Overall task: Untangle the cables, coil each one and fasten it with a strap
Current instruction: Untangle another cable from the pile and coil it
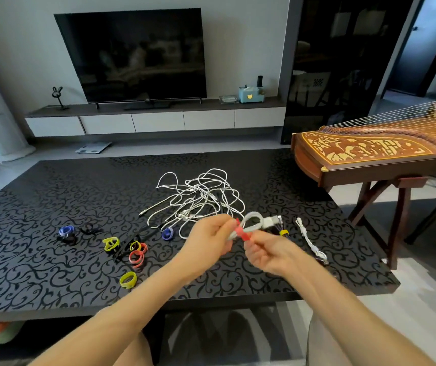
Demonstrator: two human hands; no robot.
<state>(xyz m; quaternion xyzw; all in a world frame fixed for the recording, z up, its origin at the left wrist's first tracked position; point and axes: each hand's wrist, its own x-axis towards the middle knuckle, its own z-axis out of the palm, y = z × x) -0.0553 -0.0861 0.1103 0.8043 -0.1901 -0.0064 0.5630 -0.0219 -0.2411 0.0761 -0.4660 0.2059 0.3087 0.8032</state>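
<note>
A coiled white cable [255, 222] is held above the table between both hands, its plugs pointing right. A red strap [242, 233] crosses the coil. My left hand [206, 239] pinches the coil's left side. My right hand [267, 253] grips the red strap from below. Behind them lies a tangle of white cables [201, 196] on the black patterned table [53, 260]. Loose straps lie at the left: blue [66, 231], yellow [111, 244], red [136, 257], yellow [128, 280], and a blue one [167, 233] near the tangle.
A white coiled cable [309, 240] and a bundle with a yellow strap [284, 231] lie right of my hands. A wooden zither [383, 151] on a stand is beyond the table's right edge. A TV [135, 54] and low cabinet stand behind.
</note>
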